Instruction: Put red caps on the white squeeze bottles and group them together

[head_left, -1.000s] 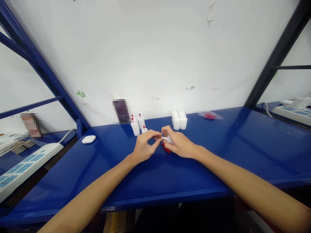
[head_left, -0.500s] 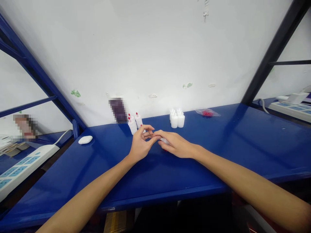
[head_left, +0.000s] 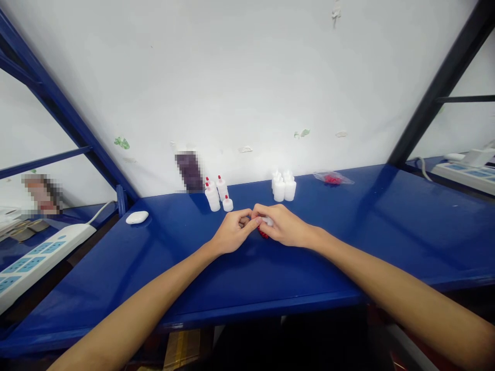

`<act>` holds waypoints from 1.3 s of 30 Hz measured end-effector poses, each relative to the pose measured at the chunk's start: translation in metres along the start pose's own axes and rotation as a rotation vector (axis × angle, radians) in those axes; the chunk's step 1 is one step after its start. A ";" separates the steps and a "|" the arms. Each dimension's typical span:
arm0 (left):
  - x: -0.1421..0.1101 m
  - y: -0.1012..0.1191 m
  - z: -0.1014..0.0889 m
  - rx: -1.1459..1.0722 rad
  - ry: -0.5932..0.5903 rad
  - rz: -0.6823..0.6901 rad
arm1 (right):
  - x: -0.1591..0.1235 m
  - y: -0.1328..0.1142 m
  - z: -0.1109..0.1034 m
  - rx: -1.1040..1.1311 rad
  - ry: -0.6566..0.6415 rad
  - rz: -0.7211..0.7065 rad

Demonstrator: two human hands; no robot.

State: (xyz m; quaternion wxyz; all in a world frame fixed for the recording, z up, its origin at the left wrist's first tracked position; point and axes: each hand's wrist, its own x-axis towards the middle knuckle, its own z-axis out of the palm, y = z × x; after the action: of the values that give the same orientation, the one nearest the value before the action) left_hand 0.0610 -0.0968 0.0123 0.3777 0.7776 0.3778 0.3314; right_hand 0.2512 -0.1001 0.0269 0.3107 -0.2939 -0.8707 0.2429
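My two hands meet at the middle of the blue table [head_left: 348, 242]. My right hand [head_left: 284, 226] is curled round a small white bottle [head_left: 267, 221], most of it hidden by the fingers. My left hand [head_left: 232, 234] is closed in a pinch at the bottle's tip, touching the right hand's fingers; what it pinches is too small to name. A few small red caps [head_left: 263, 234] lie on the table under the hands. Behind the left hand stand three white bottles with red caps [head_left: 216, 194]. Behind the right hand stands a cluster of white bottles without caps [head_left: 284, 186].
A clear bag of red caps [head_left: 332, 179] lies near the wall at the right. A white oval object [head_left: 136, 217] rests at the table's left end. White power strips [head_left: 34, 255] lie on the neighbouring benches left and right. Blue and black frame posts flank the table.
My left hand's fingers, spread half a second ago, have closed into a pinch against the bottle in my right hand. A third small capped bottle now shows beside the capped pair.
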 end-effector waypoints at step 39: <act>0.020 -0.042 -0.072 0.650 0.462 -0.018 | 0.004 0.018 -0.029 -0.108 0.380 0.214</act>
State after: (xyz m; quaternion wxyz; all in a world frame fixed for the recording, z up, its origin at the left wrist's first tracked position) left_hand -0.0010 -0.0377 0.0180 0.0199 0.7583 0.5448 0.3576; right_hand 0.2749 -0.0771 0.0375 0.4253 -0.4411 -0.7722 0.1677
